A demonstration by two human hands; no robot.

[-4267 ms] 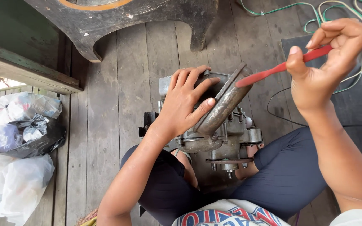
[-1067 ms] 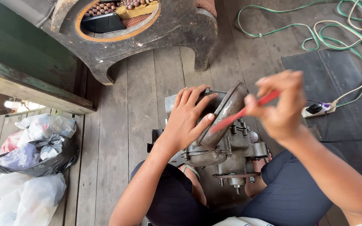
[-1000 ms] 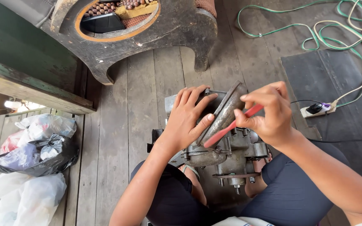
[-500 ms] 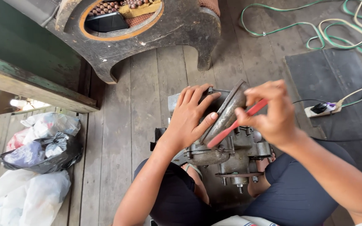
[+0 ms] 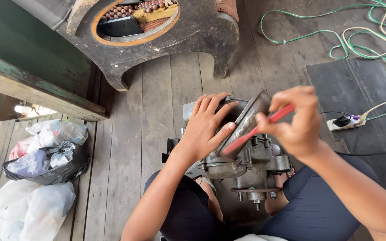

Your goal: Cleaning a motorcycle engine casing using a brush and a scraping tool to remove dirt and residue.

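A weathered plank floor (image 5: pixel 157 111) fills the frame. At upper centre, a dark wooden stool-like piece (image 5: pixel 202 31) with an orange-rimmed oval opening is seen. A dark mat (image 5: pixel 358 89) lies at upper right, crossed by green and cream cables (image 5: pixel 336 33) that lead to a white power strip (image 5: pixel 347 121). Plastic bags (image 5: pixel 41 178), black, white and clear, are heaped at lower left.

At lower centre, a grey metal engine casing (image 5: pixel 251 165) is held upright between the knees of the seated person, whose dark trousers (image 5: pixel 318 209) frame it on both sides. A round grey cover (image 5: pixel 246 122) is tilted against the top of the casing.

The left hand (image 5: pixel 206 129) is laid open over the left side of the cover, fingers spread across its face and thumb pressed on its lower rim. The right hand (image 5: pixel 295 118), just right of the cover and blurred by motion, is closed around the upper end of a red-handled tool (image 5: pixel 258 129). The tool is slanted down to the left, its lower end lying against the cover's rim just beside the left thumb. The tool's tip cannot be made out.
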